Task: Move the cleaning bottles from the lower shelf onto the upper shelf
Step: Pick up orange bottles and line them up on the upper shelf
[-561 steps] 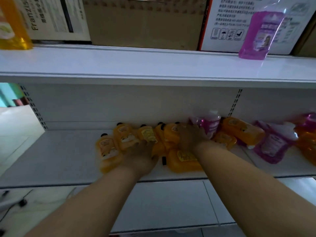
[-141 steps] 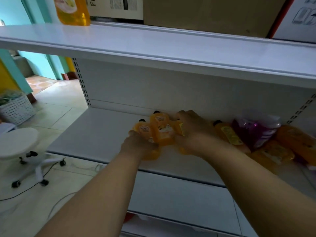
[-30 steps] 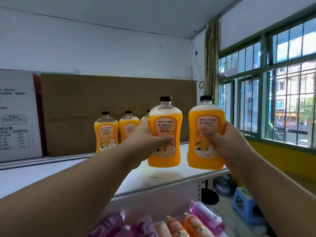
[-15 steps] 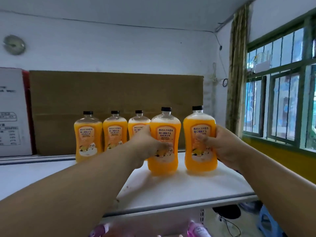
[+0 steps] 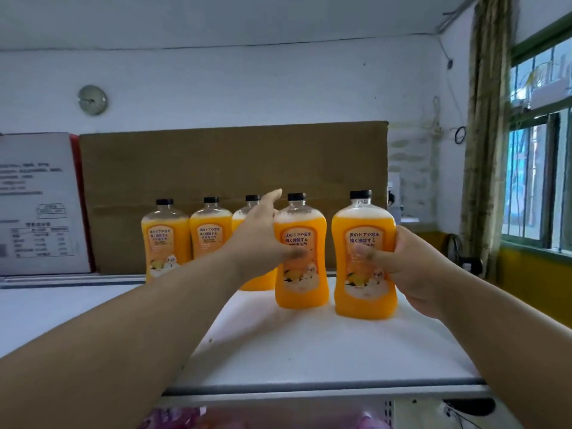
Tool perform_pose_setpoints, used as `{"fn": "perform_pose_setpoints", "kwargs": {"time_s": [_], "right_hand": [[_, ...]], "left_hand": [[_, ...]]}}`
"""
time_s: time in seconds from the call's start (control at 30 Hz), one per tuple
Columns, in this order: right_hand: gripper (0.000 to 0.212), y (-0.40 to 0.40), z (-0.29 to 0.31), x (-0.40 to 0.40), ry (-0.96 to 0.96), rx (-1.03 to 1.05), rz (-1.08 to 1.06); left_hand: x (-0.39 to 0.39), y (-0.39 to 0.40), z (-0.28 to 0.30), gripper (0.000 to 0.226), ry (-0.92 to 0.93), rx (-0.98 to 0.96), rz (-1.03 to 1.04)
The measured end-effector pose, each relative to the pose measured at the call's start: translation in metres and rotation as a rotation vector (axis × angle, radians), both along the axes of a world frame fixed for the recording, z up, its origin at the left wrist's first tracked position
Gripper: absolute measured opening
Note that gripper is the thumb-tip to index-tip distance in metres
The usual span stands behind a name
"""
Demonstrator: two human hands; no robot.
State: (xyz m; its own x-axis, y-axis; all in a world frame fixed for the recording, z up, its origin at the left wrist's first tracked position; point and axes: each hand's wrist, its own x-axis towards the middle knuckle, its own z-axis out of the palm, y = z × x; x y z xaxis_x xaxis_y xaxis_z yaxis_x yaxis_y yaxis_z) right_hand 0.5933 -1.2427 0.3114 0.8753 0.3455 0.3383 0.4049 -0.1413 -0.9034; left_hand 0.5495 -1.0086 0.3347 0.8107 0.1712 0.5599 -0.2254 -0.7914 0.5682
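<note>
Five orange cleaning bottles with black caps stand upright in a row on the white upper shelf (image 5: 309, 351). My right hand (image 5: 414, 274) grips the rightmost bottle (image 5: 362, 292), thumb on its label and fingers round its right side. Its base is on the shelf. My left hand (image 5: 258, 243) is beside the fourth bottle (image 5: 301, 286), fingers stretched out straight along its left side, only the thumb touching the label. Behind my left hand the third bottle (image 5: 244, 218) is mostly hidden. Two more bottles (image 5: 164, 239) (image 5: 210, 233) stand to the left.
A brown cardboard box (image 5: 232, 162) and a white printed box (image 5: 37, 205) stand behind the row. A curtain (image 5: 486, 134) and a window (image 5: 541, 181) are on the right. Purple pouches (image 5: 176, 421) show on the lower shelf below the edge.
Both bottles came down onto the upper shelf beside the other three. My left hand's fingers have straightened off the fourth bottle. My right hand keeps its grip.
</note>
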Motion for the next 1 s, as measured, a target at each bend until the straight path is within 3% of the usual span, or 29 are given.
{"fn": "perform_pose_setpoints", "kwargs": {"time_s": [0.13, 0.3, 0.5, 0.87, 1.0], "right_hand": [[0.045, -0.004, 0.002, 0.002, -0.006, -0.052, -0.009], [0.047, -0.003, 0.0, 0.001, -0.009, -0.062, -0.04], [0.059, -0.001, -0.001, -0.004, -0.007, -0.053, -0.059], [0.066, 0.002, -0.003, -0.004, -0.01, -0.046, -0.09], [0.066, 0.001, -0.005, -0.001, -0.013, -0.047, -0.093]], "left_hand": [[0.003, 0.011, 0.011, 0.099, -0.011, 0.212, 0.022], [0.019, 0.015, 0.021, 0.121, -0.03, 0.47, 0.097], [0.036, 0.017, 0.037, 0.102, -0.144, 0.891, 0.25], [0.058, 0.025, 0.04, 0.099, -0.116, 0.843, 0.196], [0.063, 0.025, 0.038, 0.099, -0.147, 0.928, 0.248]]}}
